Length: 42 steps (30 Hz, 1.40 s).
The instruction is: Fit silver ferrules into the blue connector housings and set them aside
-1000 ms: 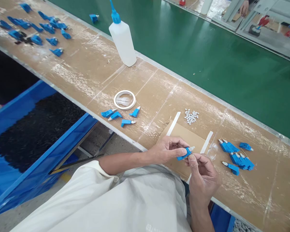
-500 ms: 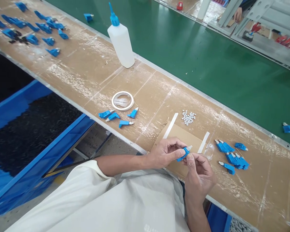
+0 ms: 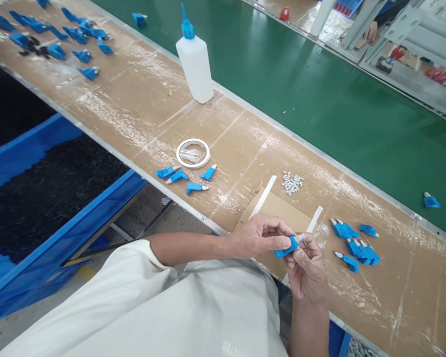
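A small blue plastic piece (image 3: 285,249) with a whitish tip is held above the cardboard at the bench's near edge. My left hand (image 3: 258,237) pinches its blue body between thumb and fingers. On the other side, my right hand (image 3: 309,267) is closed at the whitish tip, thumb against fingers; they partly hide it. Beneath both hands lies a cardboard sheet (image 3: 282,210) with white tape strips (image 3: 263,197) along its sides. Just beyond it sits a pile of tiny grey parts (image 3: 292,183). Similar blue pieces (image 3: 362,252) lie to the right of my right hand.
Left of the cardboard are a tape roll (image 3: 193,153) and several blue pieces (image 3: 196,187). A squeeze bottle (image 3: 196,69) stands by the green belt (image 3: 282,84). More blue pieces (image 3: 82,55) lie far left. A blue bin (image 3: 59,148) of black parts is below the bench.
My right hand has turned and its fingers have shifted up to the whitish tip of the blue piece. The piece has moved slightly right and down. The view has shifted a little.
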Available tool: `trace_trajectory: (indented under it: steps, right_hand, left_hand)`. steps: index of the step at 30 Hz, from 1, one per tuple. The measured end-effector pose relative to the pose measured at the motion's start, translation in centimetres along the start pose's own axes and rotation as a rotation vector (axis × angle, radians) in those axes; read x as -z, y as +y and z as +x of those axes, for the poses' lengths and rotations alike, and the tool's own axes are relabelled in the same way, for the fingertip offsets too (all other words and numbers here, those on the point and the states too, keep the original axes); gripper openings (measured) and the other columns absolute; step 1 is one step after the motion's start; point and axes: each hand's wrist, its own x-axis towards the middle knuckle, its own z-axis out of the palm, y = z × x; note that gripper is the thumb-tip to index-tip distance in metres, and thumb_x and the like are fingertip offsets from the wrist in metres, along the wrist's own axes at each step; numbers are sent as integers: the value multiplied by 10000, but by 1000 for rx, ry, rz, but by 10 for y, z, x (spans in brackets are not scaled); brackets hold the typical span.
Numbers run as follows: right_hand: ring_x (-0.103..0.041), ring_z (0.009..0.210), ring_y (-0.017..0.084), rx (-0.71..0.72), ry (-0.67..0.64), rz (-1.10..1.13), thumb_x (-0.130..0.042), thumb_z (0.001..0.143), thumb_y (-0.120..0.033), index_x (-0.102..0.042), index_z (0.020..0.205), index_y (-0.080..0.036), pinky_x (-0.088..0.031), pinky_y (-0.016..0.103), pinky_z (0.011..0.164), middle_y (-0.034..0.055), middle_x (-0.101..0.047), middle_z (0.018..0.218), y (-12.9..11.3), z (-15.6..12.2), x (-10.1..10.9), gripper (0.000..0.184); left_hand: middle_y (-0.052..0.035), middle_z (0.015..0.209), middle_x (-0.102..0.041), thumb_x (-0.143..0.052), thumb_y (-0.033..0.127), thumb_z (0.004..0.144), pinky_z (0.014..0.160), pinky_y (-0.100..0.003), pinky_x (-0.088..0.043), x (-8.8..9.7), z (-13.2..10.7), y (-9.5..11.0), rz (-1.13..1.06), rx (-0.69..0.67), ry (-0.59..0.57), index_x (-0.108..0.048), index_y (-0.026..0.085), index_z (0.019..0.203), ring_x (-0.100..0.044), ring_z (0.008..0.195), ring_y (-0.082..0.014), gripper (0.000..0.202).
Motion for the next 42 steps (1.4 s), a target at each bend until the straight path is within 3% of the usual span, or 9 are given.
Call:
trace_trajectory:
  steps: [4, 8, 18, 23, 29, 32, 36, 39, 42]
  right_hand:
    - [-486, 407, 38, -68, -54, 42, -964, 581, -299, -795, 938, -282, -462, 103, 373, -61, -604, 572, -1, 1, 3, 395]
    - [-487, 429, 42, -68, -54, 29, -944, 619, -339, -805, 888, -266, -449, 95, 348, -40, -608, 601, -1, -1, 2, 312]
    - [-396, 443, 35, -32, -38, -7, -952, 579, -382, -805, 847, -283, -437, 141, 326, -27, -597, 739, -5, -4, -7, 321]
    - [-353, 448, 52, -21, -82, -31, -930, 584, -512, -803, 917, -301, -454, 173, 368, -45, -518, 642, -8, -5, -7, 414]
    - [-279, 428, 44, -19, -73, -57, -920, 603, -495, -775, 892, -282, -399, 158, 349, -68, -455, 607, -5, -11, -7, 388]
    - [-309, 441, 50, -30, -70, -29, -915, 619, -471, -763, 898, -282, -360, 153, 332, -53, -499, 650, -2, -16, -8, 370]
    - [-373, 493, 60, -27, -32, 23, -911, 640, -443, -745, 920, -278, -424, 162, 412, -54, -503, 675, 0, -19, -15, 365]
    - [-345, 512, 63, -18, -37, 121, -859, 692, -530, -715, 874, -235, -460, 169, 457, -48, -481, 693, -5, -20, -20, 375]
    - [-273, 496, 69, 4, -40, 222, -797, 768, -537, -651, 774, -206, -376, 143, 400, -58, -389, 654, -16, -25, -16, 362]
  left_hand:
    - [-50, 771, -699, -815, 563, 732, 690, -272, -504, -3, 0, 5, -58, 54, -60, -665, 122, 887, -657, 686, -134, 491]
    - [-39, 737, -686, -814, 570, 726, 670, -263, -494, -6, 1, 7, -89, 76, -63, -633, 131, 831, -652, 670, -129, 487]
    - [-12, 720, -655, -829, 573, 700, 617, -230, -473, -12, -2, 14, -106, 86, -29, -626, 132, 799, -605, 624, -92, 495]
    - [-35, 718, -695, -830, 550, 710, 628, -260, -513, -17, -6, 20, -104, 91, -36, -616, 142, 821, -634, 607, -113, 474]
    - [-22, 698, -678, -836, 560, 692, 620, -256, -513, -21, -11, 19, -74, 55, -31, -611, 143, 787, -638, 624, -116, 483]
    - [-15, 694, -663, -842, 563, 679, 612, -246, -493, -22, -13, 19, -45, 40, -12, -618, 138, 778, -611, 617, -101, 491]
    - [-20, 682, -656, -865, 542, 650, 617, -239, -466, -23, -14, 20, -42, 75, 9, -634, 132, 779, -592, 624, -98, 488]
    - [-21, 693, -641, -870, 516, 627, 582, -222, -438, -25, -14, 22, -118, 122, 45, -635, 129, 785, -581, 617, -95, 479]
    - [14, 673, -571, -836, 449, 635, 515, -198, -387, -20, -9, 32, -149, 66, 123, -621, 135, 754, -504, 563, -63, 399]
